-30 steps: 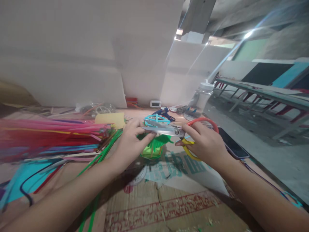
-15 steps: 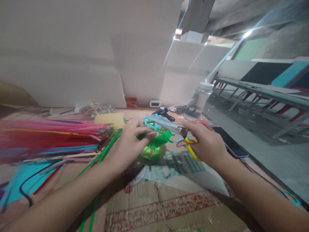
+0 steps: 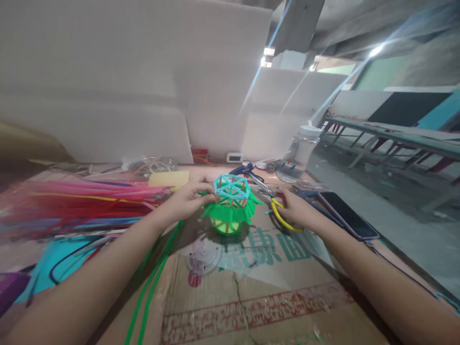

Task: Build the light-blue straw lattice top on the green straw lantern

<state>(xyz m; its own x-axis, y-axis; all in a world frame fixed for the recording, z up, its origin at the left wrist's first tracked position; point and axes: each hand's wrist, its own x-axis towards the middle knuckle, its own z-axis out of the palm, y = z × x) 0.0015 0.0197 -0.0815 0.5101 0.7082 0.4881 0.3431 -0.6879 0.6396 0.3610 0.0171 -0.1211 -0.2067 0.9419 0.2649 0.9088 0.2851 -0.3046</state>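
A small lantern-like craft (image 3: 232,213) stands upright on the cardboard-covered table. Its top is a light-blue frame with crossing spokes, its middle carries a green fringe, and its base is yellow-green. My left hand (image 3: 189,199) pinches the left side of its upper rim between thumb and fingers. To the right of the craft, my right hand (image 3: 297,209) is closed on scissors with a yellow handle (image 3: 282,218), low by the table; the metal blades point up-left, apart from the craft. Part of the handle is hidden by the fingers.
Pink, red and blue fuzzy stems (image 3: 100,196) lie at left, with green stems (image 3: 154,287) in front. A blue glue gun (image 3: 241,168), small digital clock (image 3: 235,157) and clear bottle (image 3: 300,153) stand behind. A phone (image 3: 348,215) lies right; a protractor (image 3: 203,259) lies in front.
The scissors have come down from the craft's light-blue top and moved right, toward the table. My left hand has shifted slightly left along the craft, uncovering more of its top and fringe.
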